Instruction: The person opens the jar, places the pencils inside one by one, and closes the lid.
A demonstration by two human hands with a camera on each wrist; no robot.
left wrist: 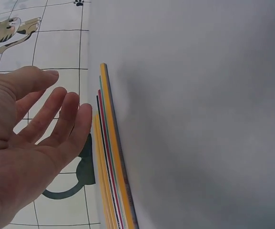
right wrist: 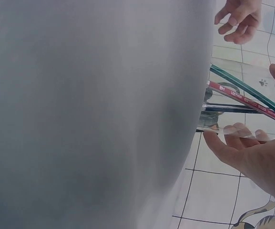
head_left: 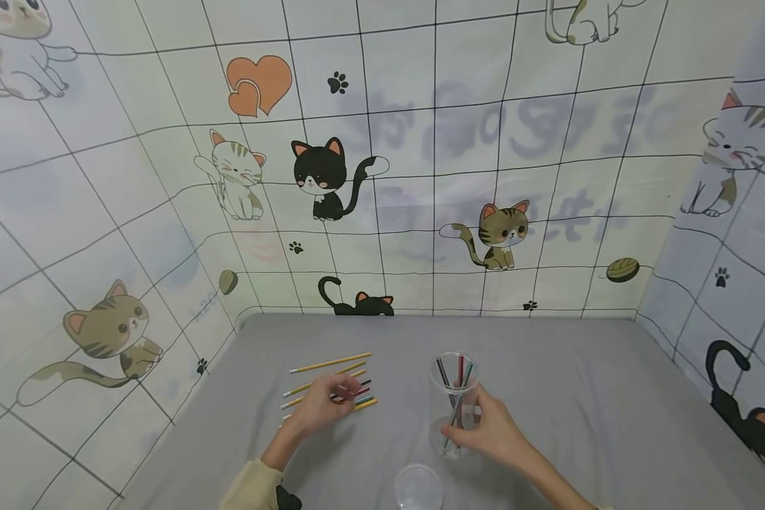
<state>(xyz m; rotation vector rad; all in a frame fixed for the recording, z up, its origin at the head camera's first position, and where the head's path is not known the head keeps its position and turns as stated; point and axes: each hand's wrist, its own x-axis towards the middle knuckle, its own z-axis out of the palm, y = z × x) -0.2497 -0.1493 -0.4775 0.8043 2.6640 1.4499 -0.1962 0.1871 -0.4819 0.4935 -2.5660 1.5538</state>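
My left hand [head_left: 324, 405] hovers over a row of pencils lying on the table, its fingers loosely bent with nothing between them in the left wrist view. Several of these are yellow pencils [head_left: 330, 363]; among them lie a red pencil [left wrist: 112, 174], a dark one and a green one [left wrist: 114, 164]. With my right hand [head_left: 494, 428] I grip a clear plastic cup [head_left: 438, 411] from its right side, thumb in front. Inside the cup lean a red pencil [right wrist: 244, 99], a green pencil [right wrist: 244, 86] and dark pencils [right wrist: 235, 109].
A clear round lid [head_left: 418, 487] lies near the front of the table, left of the cup. Grey cloth [head_left: 567, 382] covers the table. Behind and at both sides hangs a white gridded curtain [head_left: 408, 205] printed with cats.
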